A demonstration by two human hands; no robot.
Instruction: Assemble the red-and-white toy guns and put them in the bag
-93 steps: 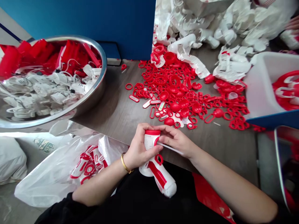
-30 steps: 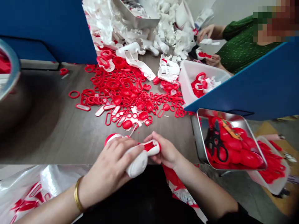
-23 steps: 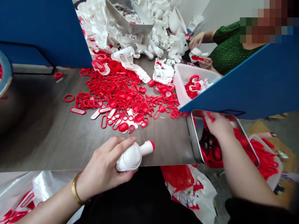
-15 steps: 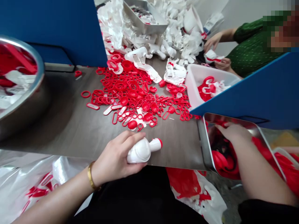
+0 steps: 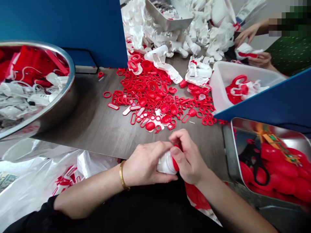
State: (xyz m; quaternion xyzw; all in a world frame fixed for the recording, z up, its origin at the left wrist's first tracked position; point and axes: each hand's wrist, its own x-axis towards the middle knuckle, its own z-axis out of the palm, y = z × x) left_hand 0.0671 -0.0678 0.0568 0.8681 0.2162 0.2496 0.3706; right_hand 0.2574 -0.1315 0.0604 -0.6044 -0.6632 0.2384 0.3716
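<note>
My left hand (image 5: pixel 143 163) is wrapped round a white rounded plastic housing (image 5: pixel 166 164) near the table's front edge. Against the housing's right end, my right hand (image 5: pixel 191 158) has its fingers closed on a red plastic part (image 5: pixel 175 164), which touches the white piece. The fingers hide most of both parts, so how they fit cannot be seen. Just beyond the hands spreads a heap of red plastic rings and domed pieces (image 5: pixel 150 87).
A steel bowl (image 5: pixel 73 74) of red and white parts stands left. To the right, a metal tray (image 5: pixel 234 145) holds red domes and black scissors (image 5: pixel 256 163). Blue dividers (image 5: pixel 272 100) flank the table. Across it, a person's hands (image 5: pixel 263 60) hold a white-and-red piece beside a plastic bin (image 5: pixel 216 84).
My right hand has come out of the metal tray with a red part and met the white housing in my left hand. The view has turned, so the scene sits further right.
</note>
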